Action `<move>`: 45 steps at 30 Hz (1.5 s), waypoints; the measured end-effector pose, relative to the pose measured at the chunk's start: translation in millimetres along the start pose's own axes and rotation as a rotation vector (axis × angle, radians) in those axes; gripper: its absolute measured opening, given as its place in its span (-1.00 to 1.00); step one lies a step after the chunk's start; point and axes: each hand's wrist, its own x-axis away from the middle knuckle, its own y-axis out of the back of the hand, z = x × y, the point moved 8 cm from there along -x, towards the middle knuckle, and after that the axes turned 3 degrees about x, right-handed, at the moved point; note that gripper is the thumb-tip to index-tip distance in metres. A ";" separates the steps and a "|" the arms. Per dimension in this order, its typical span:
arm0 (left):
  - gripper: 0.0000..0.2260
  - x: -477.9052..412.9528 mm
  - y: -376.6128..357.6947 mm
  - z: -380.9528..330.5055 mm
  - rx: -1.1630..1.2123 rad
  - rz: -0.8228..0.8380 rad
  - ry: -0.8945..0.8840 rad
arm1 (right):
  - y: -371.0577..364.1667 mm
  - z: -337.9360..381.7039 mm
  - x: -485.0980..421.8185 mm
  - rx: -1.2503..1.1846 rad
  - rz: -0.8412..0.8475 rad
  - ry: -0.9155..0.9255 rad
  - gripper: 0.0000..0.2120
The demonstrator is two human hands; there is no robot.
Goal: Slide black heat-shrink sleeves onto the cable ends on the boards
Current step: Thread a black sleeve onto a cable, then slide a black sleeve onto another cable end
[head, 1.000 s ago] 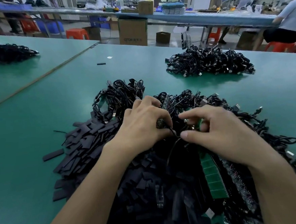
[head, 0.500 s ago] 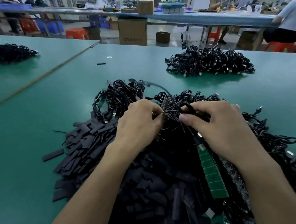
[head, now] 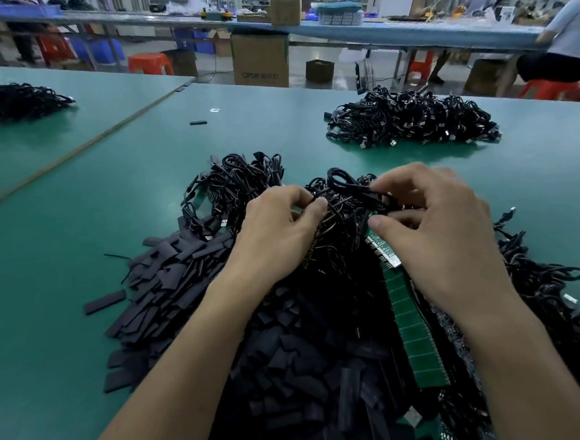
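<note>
closest to the body, between the two forearms, a deep heap of black heat-shrink sleeves (head: 309, 373) spills leftward over the green table (head: 62, 270), flat cut pieces lying loose where either hand can reach one. just right of it a strip of green boards (head: 412, 324) runs away from the viewer, its far end passing under the right hand (head: 440, 236); darker boards and cables beside it are too tangled to sort out. above the heap both hands meet on a coiled cable (head: 344, 185). the right hand's thumb and forefinger pinch the coil near its looped top, apparently to lift it out of the tangle and steady it. the left hand (head: 276, 234) is curled, thumb pressed toward forefinger on the black strands at the coil's other side; whether a sleeve already sits between those fingertips cannot be told, black on black. the step in hand looks like freeing one cable end so a sleeve can slide on. beyond the left hand a mound of cables (head: 241, 178) touches the sleeves, likely the supply. farther right a separate cable pile (head: 408, 118) lies well apart, perhaps done or waiting. a lone sleeve (head: 198, 122) lies farther back, and a cardboard box (head: 260, 62) stands on the floor past the table edge.
</note>
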 end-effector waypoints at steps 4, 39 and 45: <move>-0.71 1.4 2.0 0.5 0.044 -0.033 0.027 | -3.4 4.3 5.7 0.199 -0.051 0.014 -0.82; -0.65 12.5 -9.0 -17.4 -0.294 0.128 -0.049 | 26.7 -9.9 8.3 -0.234 -0.438 -0.175 -0.84; -0.80 7.6 1.4 5.1 -0.140 0.023 0.102 | 40.9 -5.6 9.1 -0.434 -0.446 -0.122 -0.69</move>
